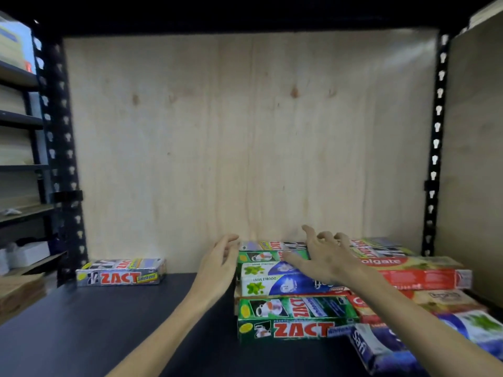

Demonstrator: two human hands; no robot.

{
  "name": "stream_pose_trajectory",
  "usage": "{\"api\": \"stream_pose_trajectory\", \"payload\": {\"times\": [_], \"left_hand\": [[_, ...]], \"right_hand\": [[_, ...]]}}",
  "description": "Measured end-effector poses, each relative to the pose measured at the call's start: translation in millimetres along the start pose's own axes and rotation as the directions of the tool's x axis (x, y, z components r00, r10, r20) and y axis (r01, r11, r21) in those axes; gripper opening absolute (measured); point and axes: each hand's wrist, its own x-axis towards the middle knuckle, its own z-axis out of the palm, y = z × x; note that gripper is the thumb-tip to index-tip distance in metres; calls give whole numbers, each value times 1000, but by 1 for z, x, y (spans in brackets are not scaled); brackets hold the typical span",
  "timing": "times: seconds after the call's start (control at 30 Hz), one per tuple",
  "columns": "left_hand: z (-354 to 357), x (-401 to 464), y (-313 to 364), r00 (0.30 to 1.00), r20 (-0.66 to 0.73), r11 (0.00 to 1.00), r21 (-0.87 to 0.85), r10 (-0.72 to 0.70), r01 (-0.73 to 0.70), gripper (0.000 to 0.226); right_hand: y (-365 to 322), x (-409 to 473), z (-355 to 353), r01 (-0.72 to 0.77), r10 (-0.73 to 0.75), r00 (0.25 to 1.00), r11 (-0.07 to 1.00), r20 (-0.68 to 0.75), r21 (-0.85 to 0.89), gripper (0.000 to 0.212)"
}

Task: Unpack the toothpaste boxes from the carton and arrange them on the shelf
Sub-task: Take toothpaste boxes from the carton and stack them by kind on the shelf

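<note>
Several toothpaste boxes lie in rows on the right half of the dark shelf: a green ZACT box at the front, a blue and white double-mint box behind it, a red Colgate box at the right. A silver ZACT box lies alone at the back left. My left hand is open, its palm against the left ends of the back boxes. My right hand hovers open with spread fingers over the back boxes. No carton is in view.
A plywood back panel closes the bay, with black perforated uprights at both sides. A blue Safi box lies askew at the front right. More shelving stands at the far left.
</note>
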Motion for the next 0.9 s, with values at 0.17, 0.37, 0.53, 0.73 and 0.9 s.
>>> {"api": "stream_pose_trajectory", "payload": {"times": [0.17, 0.37, 0.53, 0.73, 0.9], "left_hand": [[-8, 6, -19, 1000, -29, 1000, -6, 12, -12, 38], [-39, 9, -42, 996, -87, 995, 95, -7, 15, 43], [-45, 9, -51, 993, -116, 994, 99, -29, 41, 47], [-58, 2, -55, 961, -269, 992, 92, -58, 86, 34], [-103, -28, -42, 930, -367, 997, 71, -9, 37, 33]], "right_hand": [[-7, 11, 6, 93, -101, 994, 984, 48, 151, 84], [-40, 17, 8, 164, -188, 978, 962, 94, 216, 78], [-66, 13, 8, 174, -236, 966, 898, 109, 404, 81], [-91, 14, 14, 204, -235, 972, 843, 1, 497, 97], [-127, -2, 16, 258, -226, 966, 809, -126, 528, 94]]}}
